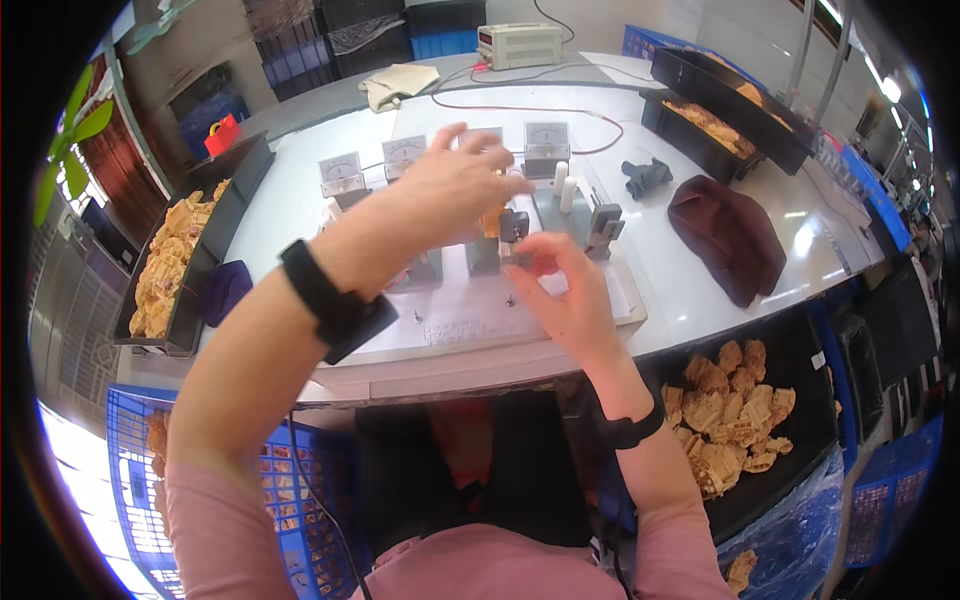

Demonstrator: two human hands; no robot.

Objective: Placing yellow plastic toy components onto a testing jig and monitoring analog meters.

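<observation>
A white test board [380,352] on the table carries small clamp fixtures and a row of analog meters, one of them a clear-cased meter [547,142]. My left hand [462,185] reaches over the middle fixture with its fingers spread, and nothing shows in its grasp. Partly under it is a tan plastic part [491,222] in the fixture, beside a dark metal block [514,227]. My right hand [570,295] pinches at the front of this block; what lies between thumb and forefinger is hidden. White posts [568,194] and a metal clamp [604,228] stand to its right.
Tan plastic parts fill a black tray [190,330] on the left and a black bin [810,400] at lower right. Stacked trays [735,105] stand at back right. A maroon cloth [727,240], dark glove [647,178] and power supply [520,46] are on the table.
</observation>
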